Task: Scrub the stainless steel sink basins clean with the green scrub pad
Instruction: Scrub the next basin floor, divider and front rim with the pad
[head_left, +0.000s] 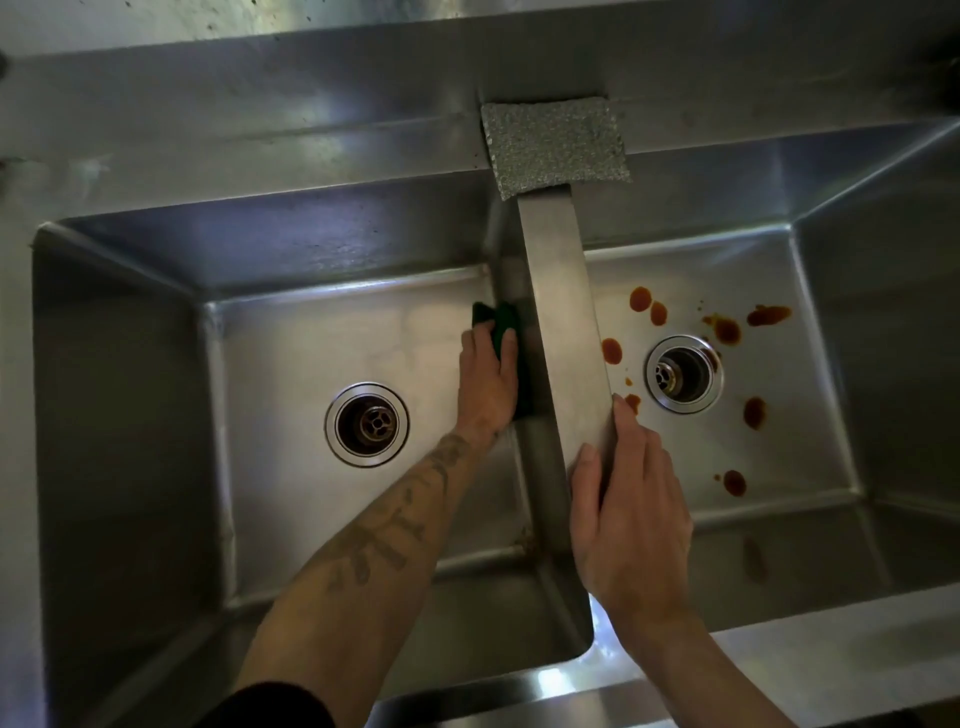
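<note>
- The brown stains lay scattered over the floor of the right basin, around its drain. The green scrub pad was over in the left basin, so the likeliest failure was that this dirtiest part got missed or only smeared about.
- The left hand lay flat over the pad with the fingers fairly straight, pressing it against the left wall of the divider. With no curled grip on the pad, it could probably have slid out from under the palm on wet steel and dropped towards the left drain.
- The right hand rested on the near end of the divider's top, fingers extended, holding nothing. If it was bracing there, a slip could have put it into the stains.
- The pad showed past the left fingertips and along the hand's right edge, touching the divider wall. It sat far of the right hand, on the divider's other side.
- A gray sponge sat untouched on the far rim, well apart from both hands.
</note>
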